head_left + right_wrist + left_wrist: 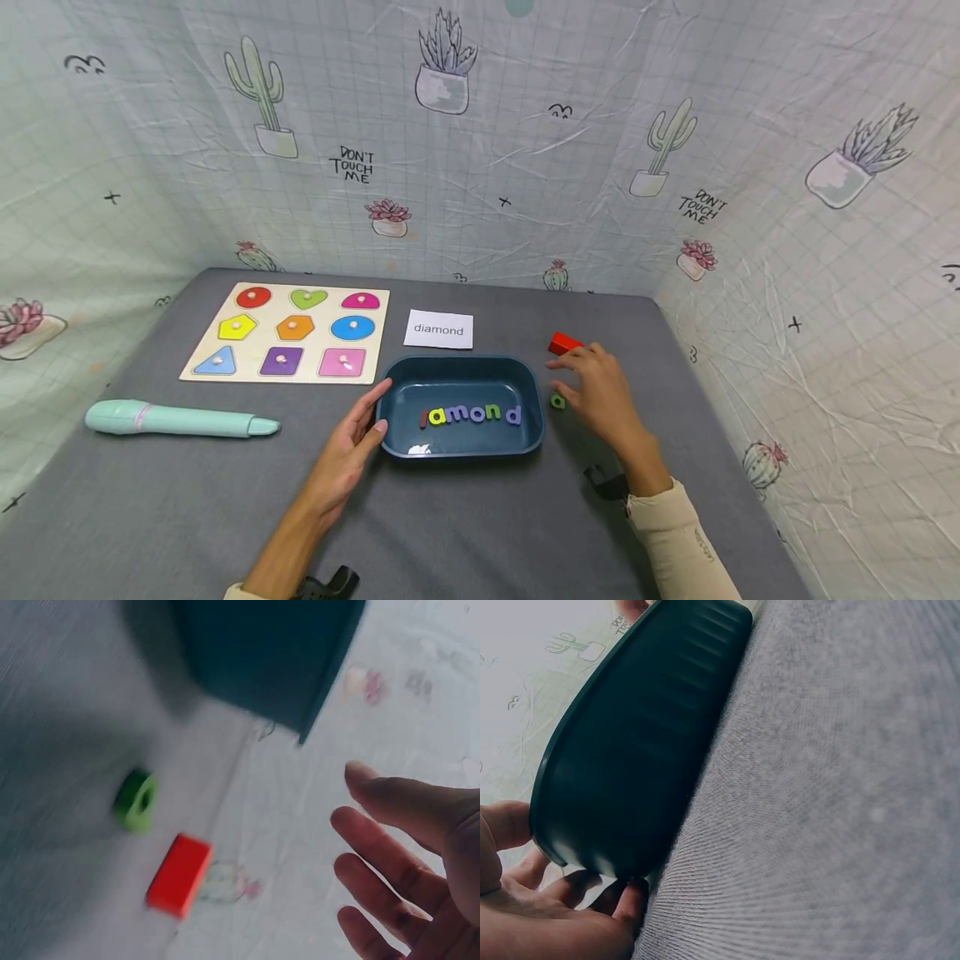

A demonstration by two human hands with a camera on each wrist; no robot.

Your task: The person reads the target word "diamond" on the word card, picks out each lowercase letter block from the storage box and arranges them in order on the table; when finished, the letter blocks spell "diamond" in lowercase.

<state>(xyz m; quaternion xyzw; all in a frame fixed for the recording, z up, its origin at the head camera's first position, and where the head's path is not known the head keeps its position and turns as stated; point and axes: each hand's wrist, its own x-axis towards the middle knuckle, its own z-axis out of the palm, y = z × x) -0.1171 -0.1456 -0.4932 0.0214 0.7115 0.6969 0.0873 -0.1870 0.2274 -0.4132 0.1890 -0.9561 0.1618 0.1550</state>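
A dark blue tray (465, 450) sits on the table with a row of coloured plastic letters (457, 413) inside, among them a yellow "a" and a purple "d". My left hand (348, 454) holds the tray's left end, thumb and fingertips against its rim and outer wall, as the left wrist view also shows. To the tray's right, my right hand (600, 396) hovers with thumb and fingers spread apart, holding nothing. Below its thumb lies a green letter "a" (557, 402). A red block (180, 875) lies just beyond, partly behind the fingers in the head view.
Behind the tray lies a white card (438, 330) printed "diamond". A shape puzzle board (255, 333) with knobbed pieces is at the back left. In front of it rests a mint-green marker-shaped object (183, 418). A patterned cloth (502, 167) hangs around the grey table (465, 533).
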